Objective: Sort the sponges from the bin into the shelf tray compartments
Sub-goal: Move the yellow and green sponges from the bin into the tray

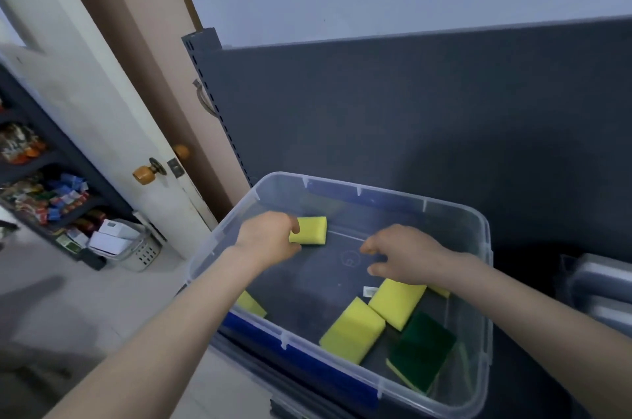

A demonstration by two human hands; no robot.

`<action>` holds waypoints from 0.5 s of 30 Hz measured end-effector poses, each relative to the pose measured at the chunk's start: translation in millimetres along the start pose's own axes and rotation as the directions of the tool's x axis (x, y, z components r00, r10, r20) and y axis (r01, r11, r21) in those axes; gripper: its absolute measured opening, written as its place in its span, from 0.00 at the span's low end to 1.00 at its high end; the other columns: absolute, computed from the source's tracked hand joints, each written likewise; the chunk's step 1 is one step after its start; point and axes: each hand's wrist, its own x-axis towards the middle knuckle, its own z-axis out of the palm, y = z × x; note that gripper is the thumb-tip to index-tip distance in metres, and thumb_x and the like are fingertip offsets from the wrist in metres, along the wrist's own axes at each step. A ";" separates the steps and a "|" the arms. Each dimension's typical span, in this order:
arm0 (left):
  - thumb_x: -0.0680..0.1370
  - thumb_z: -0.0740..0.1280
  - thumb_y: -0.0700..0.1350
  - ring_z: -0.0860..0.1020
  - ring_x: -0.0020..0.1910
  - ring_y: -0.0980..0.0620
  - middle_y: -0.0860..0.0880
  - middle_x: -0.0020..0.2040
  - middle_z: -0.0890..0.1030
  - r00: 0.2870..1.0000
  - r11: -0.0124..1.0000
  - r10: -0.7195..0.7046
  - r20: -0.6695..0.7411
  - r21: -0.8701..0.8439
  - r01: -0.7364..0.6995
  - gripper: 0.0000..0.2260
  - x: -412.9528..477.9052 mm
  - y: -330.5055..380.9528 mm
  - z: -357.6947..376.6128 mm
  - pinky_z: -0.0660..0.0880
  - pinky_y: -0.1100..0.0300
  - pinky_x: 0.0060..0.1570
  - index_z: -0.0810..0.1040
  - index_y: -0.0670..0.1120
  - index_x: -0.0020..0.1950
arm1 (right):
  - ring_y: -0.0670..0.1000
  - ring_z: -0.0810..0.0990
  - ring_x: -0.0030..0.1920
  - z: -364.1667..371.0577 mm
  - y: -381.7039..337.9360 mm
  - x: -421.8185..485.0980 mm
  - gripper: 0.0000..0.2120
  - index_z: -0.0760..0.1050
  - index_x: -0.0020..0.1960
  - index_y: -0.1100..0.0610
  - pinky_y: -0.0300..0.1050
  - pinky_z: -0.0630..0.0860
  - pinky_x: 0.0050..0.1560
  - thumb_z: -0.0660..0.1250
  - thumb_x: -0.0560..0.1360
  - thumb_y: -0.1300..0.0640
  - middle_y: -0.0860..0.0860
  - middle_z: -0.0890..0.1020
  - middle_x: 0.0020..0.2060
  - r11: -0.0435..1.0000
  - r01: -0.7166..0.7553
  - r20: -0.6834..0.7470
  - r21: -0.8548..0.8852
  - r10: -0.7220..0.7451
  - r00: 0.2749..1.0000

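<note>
While both arms reach in from the bottom of the view, here's how it all sits:

Bin: clear plastic bin (485, 240), tilted in the view, with a dark shelf panel (410, 110) right behind it.

Left hand: left hand (266, 240) is inside the bin near its far-left corner, fingers pinched around a yellow sponge (309, 230), thumb on the near side. Can't tell if the sponge is lifted or sitting on the bin floor.

Right hand: right hand (407, 254) is over the middle of the bin, fingers curled loosely and spread a bit, gripping nothing. It hangs just above another yellow sponge (396, 302).

Loose sponges: a third yellow one (352, 329) touches that one on the near side. A green-topped sponge (422, 352) lies by the near-right corner, tilted against the wall. A yellow corner (251, 304) peeks out beside the left forearm, and a yellow sliver (439, 291) shows behind the right wrist.

Tray: something grey at the right edge (602, 288), too cut off to say whether it's the tray.

Background: white door with a knob (145, 174), and stocked shelves (44, 192) far left.
</note>
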 end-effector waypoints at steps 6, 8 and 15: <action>0.75 0.67 0.54 0.74 0.63 0.50 0.54 0.62 0.77 0.997 0.998 0.068 0.030 -0.001 -0.068 0.19 31.5 6.9 14.2 0.73 0.57 0.55 0.73 0.56 0.66 | 0.51 0.74 0.61 7.7 5.9 9.5 0.18 0.74 0.63 0.49 0.48 0.74 0.58 0.65 0.74 0.46 0.47 0.77 0.61 0.997 -0.073 0.022 0.032 0.072 0.997; 0.75 0.67 0.54 0.74 0.62 0.49 0.52 0.62 0.77 0.996 0.996 0.090 0.029 -0.004 -0.090 0.19 42.2 9.6 16.3 0.73 0.57 0.54 0.73 0.54 0.66 | 0.51 0.75 0.60 7.6 6.5 8.1 0.17 0.75 0.61 0.50 0.49 0.75 0.57 0.65 0.74 0.47 0.48 0.78 0.60 0.993 -0.112 0.007 0.030 0.111 0.994; 0.79 0.57 0.63 0.78 0.56 0.45 0.47 0.55 0.79 0.996 0.993 0.086 0.008 0.077 -0.086 0.21 73.9 15.8 34.1 0.70 0.57 0.43 0.76 0.47 0.57 | 0.52 0.73 0.64 15.7 -4.1 -12.7 0.20 0.72 0.67 0.51 0.48 0.72 0.61 0.64 0.76 0.48 0.49 0.76 0.64 0.961 -0.277 0.043 0.012 0.276 0.960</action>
